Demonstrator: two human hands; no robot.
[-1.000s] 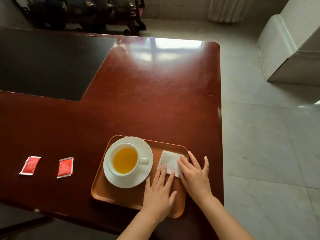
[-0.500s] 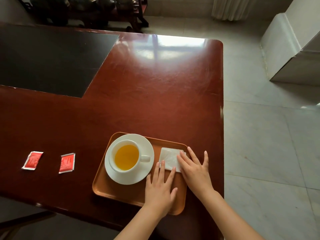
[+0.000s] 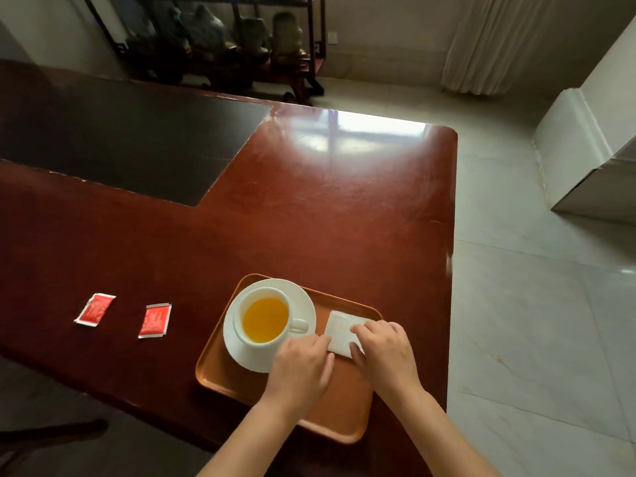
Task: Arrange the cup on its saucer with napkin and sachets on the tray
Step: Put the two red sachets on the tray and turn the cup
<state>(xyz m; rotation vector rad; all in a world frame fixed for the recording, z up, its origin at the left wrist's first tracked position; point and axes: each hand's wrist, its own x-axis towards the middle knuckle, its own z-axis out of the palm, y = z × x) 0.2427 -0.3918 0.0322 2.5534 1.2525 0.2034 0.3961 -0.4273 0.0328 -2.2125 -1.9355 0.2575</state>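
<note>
1. Head view, looking down: I see an orange-brown tray (image 3: 220, 370) near the right edge of a glossy red-brown surface (image 3: 309, 218).
2. White saucer (image 3: 303, 304) sits on the tray's left half, w/ a white cup (image 3: 241, 325) on it holding yellow liquid; handle points right, toward the napkin.
3. White folded napkin (image 3: 339, 330) lies on the tray's right half, just beside the saucer, far corner near the tray's back rim.
4. Left hand (image 3: 303, 364), palm down, fingers curled; fingertips touch the napkin's near-left edge. Its knuckles overlap the saucer's near-right rim in my view; can't tell if they touch it.
5. Right hand (image 3: 385, 349), palm down, fingers bent over the napkin's right side, thumb at its near edge. Reads as a light pinch/press; napkin looks flat on the tray, not lifted.
6. Grip state: neither hand wraps anything, both just have fingertips on the napkin.
7. Two red sachets (image 3: 95, 309) (image 3: 155, 320) lie flat on the surface, well left of the tray, apart from each other, off the tray.
8. Dark inset panel (image 3: 130, 146) fills the far-left of the surface; pale tiled floor (image 3: 533, 321) on the right.
</note>
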